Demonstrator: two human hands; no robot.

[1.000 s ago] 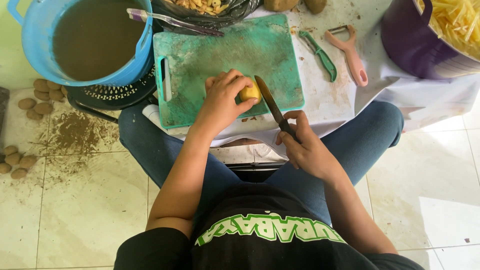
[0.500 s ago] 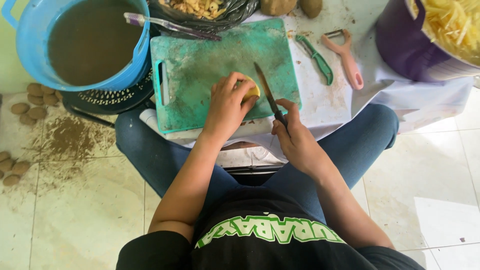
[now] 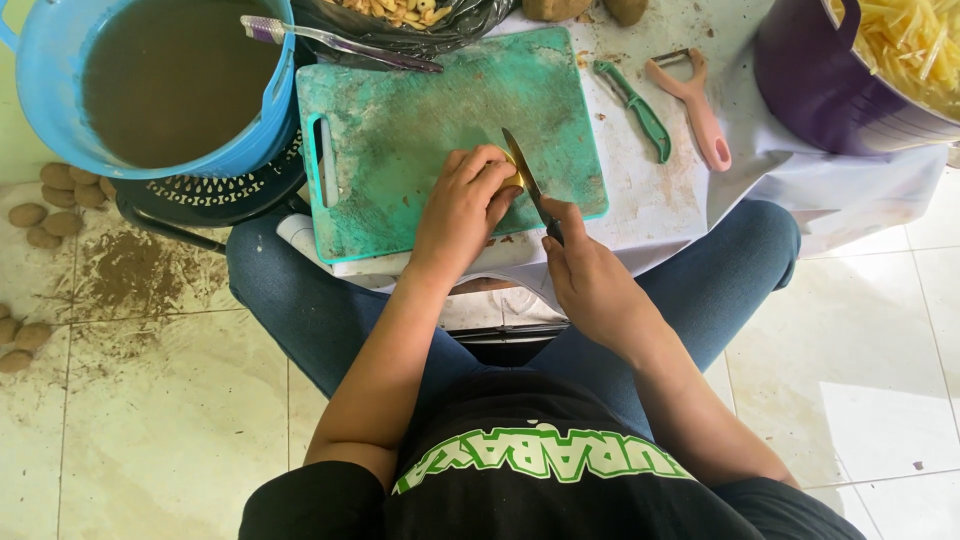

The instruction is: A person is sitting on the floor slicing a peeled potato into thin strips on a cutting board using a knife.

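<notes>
The left hand [image 3: 462, 205] is clamped down over a peeled yellow potato [image 3: 513, 170] near the right edge of the green cutting board [image 3: 400, 130]. Only a sliver of potato shows past the fingers. The right hand [image 3: 585, 275] is closed around the handle of a knife [image 3: 527, 183], and the blade sits right against the potato and the left fingertips.

Biggest risk imo: those fingertips are basically touching the blade, so if the potato rolls or the wet board lets it slide, the edge goes into a finger. Can't tell from this angle whether the fingertips are curled back or not, tbh.

Also the board sits close to the near table edge, w/ the person's lap right below, so a hard push could shift it. The green peeler [image 3: 637, 108] and pink peeler [image 3: 695, 105] lie farther right, well out of the way.
</notes>
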